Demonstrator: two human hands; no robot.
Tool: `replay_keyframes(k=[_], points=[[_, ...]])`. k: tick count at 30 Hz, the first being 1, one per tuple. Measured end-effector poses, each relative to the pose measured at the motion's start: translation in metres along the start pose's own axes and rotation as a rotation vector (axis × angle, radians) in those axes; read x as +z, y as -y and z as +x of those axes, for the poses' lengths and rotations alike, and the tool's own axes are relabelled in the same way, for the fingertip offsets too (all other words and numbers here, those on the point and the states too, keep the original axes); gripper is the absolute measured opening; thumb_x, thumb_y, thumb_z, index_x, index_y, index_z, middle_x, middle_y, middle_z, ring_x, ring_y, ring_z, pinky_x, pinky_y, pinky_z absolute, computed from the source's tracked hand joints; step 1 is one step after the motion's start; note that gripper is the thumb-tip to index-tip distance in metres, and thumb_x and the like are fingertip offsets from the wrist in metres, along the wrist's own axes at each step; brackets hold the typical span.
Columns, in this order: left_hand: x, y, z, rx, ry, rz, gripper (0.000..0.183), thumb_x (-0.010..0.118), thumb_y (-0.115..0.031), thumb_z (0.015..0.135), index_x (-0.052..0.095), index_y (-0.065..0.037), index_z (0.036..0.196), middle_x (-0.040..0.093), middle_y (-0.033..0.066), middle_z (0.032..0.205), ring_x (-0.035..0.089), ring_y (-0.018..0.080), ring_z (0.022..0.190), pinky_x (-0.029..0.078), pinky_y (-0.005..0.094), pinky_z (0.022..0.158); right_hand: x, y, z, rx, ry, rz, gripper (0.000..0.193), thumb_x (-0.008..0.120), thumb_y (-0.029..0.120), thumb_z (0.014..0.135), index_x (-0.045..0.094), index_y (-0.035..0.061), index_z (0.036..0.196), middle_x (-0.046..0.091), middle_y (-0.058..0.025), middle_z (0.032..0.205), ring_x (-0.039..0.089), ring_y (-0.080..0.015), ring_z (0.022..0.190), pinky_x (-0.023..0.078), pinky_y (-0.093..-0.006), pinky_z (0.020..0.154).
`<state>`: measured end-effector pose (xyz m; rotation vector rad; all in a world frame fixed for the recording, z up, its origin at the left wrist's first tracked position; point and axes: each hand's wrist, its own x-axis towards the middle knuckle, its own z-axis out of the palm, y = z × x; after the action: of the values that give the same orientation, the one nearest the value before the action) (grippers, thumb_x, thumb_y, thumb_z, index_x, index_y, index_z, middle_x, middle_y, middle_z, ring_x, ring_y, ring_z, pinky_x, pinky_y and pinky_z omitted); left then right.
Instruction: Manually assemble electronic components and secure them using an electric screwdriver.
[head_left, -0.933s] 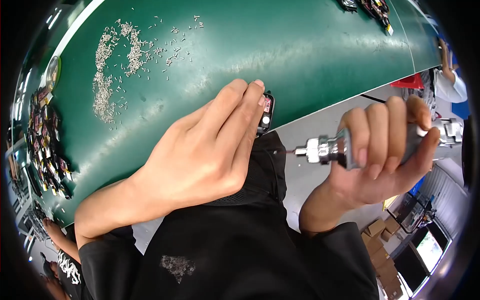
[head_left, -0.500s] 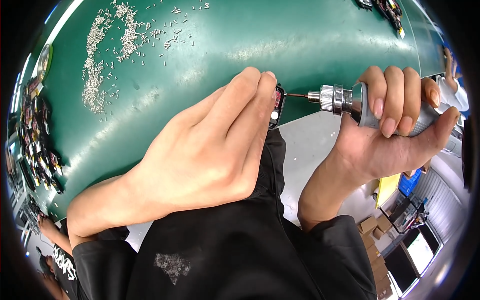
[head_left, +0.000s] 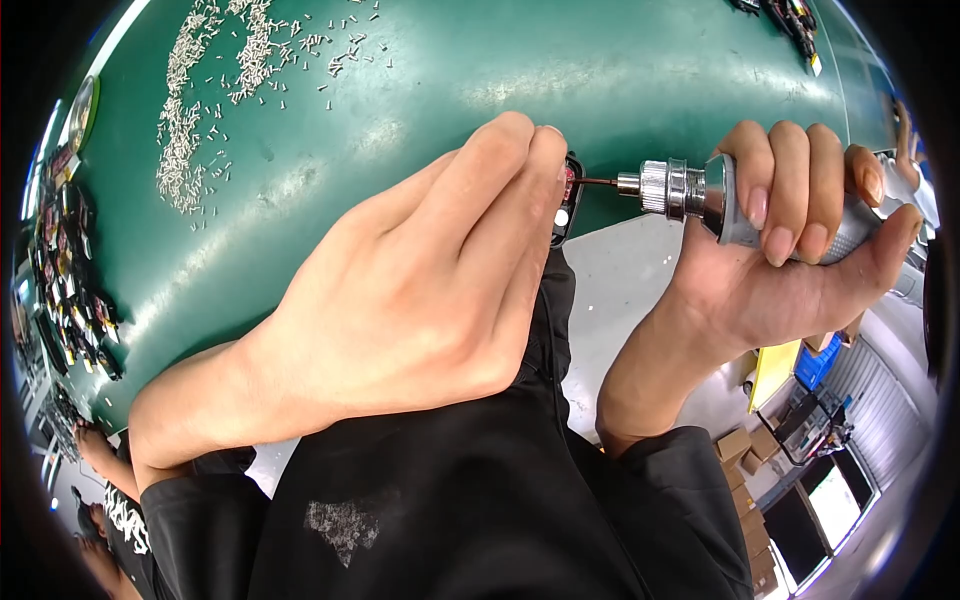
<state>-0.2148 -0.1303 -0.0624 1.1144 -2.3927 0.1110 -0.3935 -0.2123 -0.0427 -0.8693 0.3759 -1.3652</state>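
Between the fingers of my left hand (head_left: 420,270) is a small black device (head_left: 566,215) with reddish parts inside and a round white spot; much of it is hidden behind the fingers. My right hand (head_left: 790,230) is wrapped round the grey body of an electric screwdriver (head_left: 690,190) with a silver collar. Its thin bit points left, and the tip meets the device's open side. The device is held above the front edge of the green table (head_left: 420,110).
Many small silver screws (head_left: 180,140) lie scattered at the far left of the table. Dark device pieces (head_left: 75,280) are heaped along the left edge, with more (head_left: 790,25) at the far right. Another person's arm (head_left: 105,455) shows at lower left.
My left hand has shifted slightly right and up with the device, bringing it closer to the screwdriver; the bit now reaches farther into it. My right hand has barely moved.
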Motion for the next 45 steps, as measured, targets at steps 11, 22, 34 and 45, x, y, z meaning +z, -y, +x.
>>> replay_keyframes(k=[11,22,34,45], points=[[0.004,-0.011,0.000,-0.048,-0.031,0.007,0.042,0.062,0.005,0.052,0.061,0.017,0.092,0.061,0.0247,0.098,0.061,0.0330,0.088,0.055,0.0358,0.067,-0.003,0.009,0.016,0.120,0.294,-0.088,0.033,0.048,0.039,0.093,0.061,0.0085,0.088,0.040,0.0051,0.052,0.038,-0.0064,0.045,0.034,-0.0246,0.051],[-0.015,-0.003,-0.006,0.005,0.032,0.123,0.045,0.059,-0.002,0.053,0.062,0.016,0.094,0.060,0.0246,0.103,0.058,0.0327,0.095,0.054,0.0351,0.077,0.030,-0.011,0.021,0.107,0.494,-0.154,0.029,0.041,0.035,0.099,0.050,0.0081,0.092,0.036,0.0044,0.054,0.031,-0.0064,0.043,0.032,-0.0242,0.049],[-0.115,0.007,-0.098,-0.594,-0.149,0.093,0.048,0.067,0.003,0.066,0.055,0.005,0.112,0.057,0.0206,0.115,0.055,0.0369,0.106,0.048,0.0425,0.088,0.026,-0.003,0.005,0.046,0.213,0.264,0.026,0.060,0.026,0.093,0.043,0.0070,0.097,0.035,0.0034,0.047,0.032,-0.0062,0.035,0.032,-0.0193,0.037],[-0.184,0.076,-0.184,-0.931,-0.173,0.786,0.032,0.058,0.002,0.083,0.059,-0.001,0.115,0.056,0.0149,0.120,0.051,0.0338,0.113,0.042,0.0421,0.095,0.030,-0.045,-0.015,0.236,0.042,0.311,0.021,0.045,0.027,0.100,0.043,0.0071,0.093,0.032,0.0032,0.052,0.030,-0.0060,0.039,0.032,-0.0223,0.041]])
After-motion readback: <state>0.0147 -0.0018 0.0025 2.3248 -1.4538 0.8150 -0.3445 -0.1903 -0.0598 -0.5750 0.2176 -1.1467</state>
